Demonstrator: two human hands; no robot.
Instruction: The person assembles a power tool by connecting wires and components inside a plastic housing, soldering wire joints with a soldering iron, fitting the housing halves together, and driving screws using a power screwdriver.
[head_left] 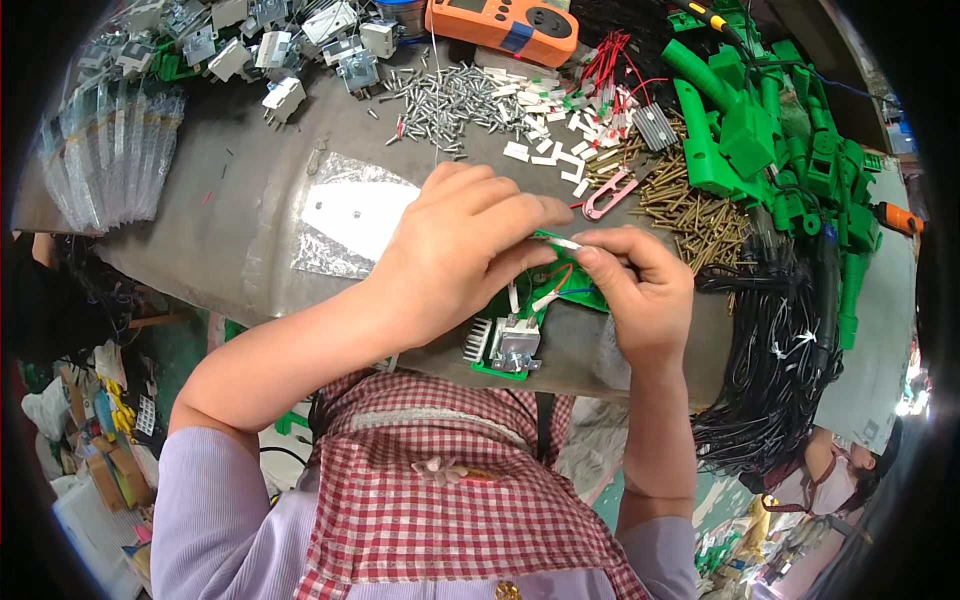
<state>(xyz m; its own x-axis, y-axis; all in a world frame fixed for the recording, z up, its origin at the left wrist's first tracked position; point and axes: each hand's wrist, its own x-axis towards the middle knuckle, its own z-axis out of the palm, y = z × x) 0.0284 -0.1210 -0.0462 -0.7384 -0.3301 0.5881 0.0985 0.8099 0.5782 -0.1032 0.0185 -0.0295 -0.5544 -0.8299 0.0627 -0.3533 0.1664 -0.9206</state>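
The green housing (pixel 582 280) sits between 2 hands at the bench's (pixel 240 225) near edge; the right hand (pixel 648 290) pinches a slim white piece (pixel 564 243), seemingly to steady it; whether the left hand (pixel 455 240) pinches I cannot tell; silver screws (pixel 435 108) lie ahead, presumably for easy reach.

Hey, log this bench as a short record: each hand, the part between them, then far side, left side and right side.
Left hand: fingers bent at the far end of a green casing; exact grip unclear
Right hand: pinching a small white piece
Part: casing open, red wire showing, metal-and-white module at near end
Far side: silver screws, orange meter
Left side: clear plastic bags
Right side: green housings, black cables
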